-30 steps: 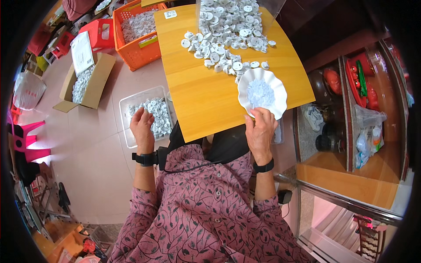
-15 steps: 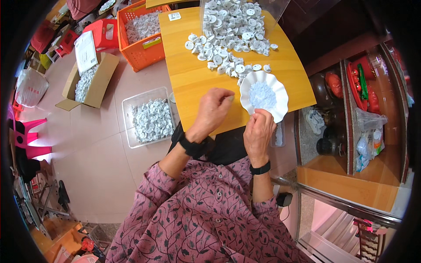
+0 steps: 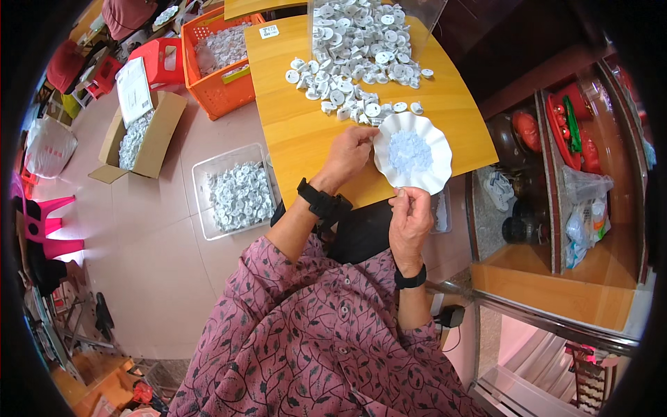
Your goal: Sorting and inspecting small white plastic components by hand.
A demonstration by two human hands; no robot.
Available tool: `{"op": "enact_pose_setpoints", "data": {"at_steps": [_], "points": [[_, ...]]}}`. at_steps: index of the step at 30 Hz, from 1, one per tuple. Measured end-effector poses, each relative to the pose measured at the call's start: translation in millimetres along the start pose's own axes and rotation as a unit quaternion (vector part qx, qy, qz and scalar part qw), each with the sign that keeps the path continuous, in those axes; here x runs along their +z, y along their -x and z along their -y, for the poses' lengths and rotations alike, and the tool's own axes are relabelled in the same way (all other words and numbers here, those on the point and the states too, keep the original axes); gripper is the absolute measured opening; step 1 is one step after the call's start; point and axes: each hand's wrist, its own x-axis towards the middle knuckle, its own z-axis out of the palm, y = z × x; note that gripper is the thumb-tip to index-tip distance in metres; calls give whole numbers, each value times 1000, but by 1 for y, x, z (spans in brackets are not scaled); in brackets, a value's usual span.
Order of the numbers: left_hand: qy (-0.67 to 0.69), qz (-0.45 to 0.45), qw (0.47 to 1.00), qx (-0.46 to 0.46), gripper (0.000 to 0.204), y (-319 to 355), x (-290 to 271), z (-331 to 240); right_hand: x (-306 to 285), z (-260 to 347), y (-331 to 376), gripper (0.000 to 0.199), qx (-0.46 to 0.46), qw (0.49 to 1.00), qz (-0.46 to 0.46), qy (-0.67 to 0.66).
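Right hand (image 3: pixel 411 221) nearest, thumb and fingertips together at near rim of wavy white dish (image 3: pixel 439 154); anything pinched, impossible to tell. Dish at near edge of desk (image 3: pixel 295 142), toward right corner, pale bits (image 3: pixel 410 151) inside. Left hand (image 3: pixel 349 154) apart from right, beside dish's left side, fingers bunched, contents hidden. Best, probably: light pinch, no knock to rim. Off left edge, tub (image 3: pixel 200 198) of parts; beyond dish, heaped white parts (image 3: pixel 338 90); farther, orange crate (image 3: pixel 222 96).
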Motion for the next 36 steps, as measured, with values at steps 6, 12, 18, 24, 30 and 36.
{"op": "enact_pose_setpoints", "data": {"at_steps": [6,12,18,24,30,36], "points": [[116,-26,984,-131,20,12,-12,-22,0,4,0,8,47,998,-10,-45],[91,-126,976,-154,19,27,-25,-39,-6,14,0,12,90,992,27,-88],[159,-117,971,-131,22,46,-32,-47,-4,25,0,15,153,973,62,-162],[224,-30,958,-175,24,75,-42,-60,-2,27,1,14,192,949,64,-241],[265,-23,945,-192,22,86,-50,-58,-2,33,3,11,222,937,88,-255],[365,21,907,-210,18,93,-52,-53,4,35,5,11,231,938,115,-232]]}}
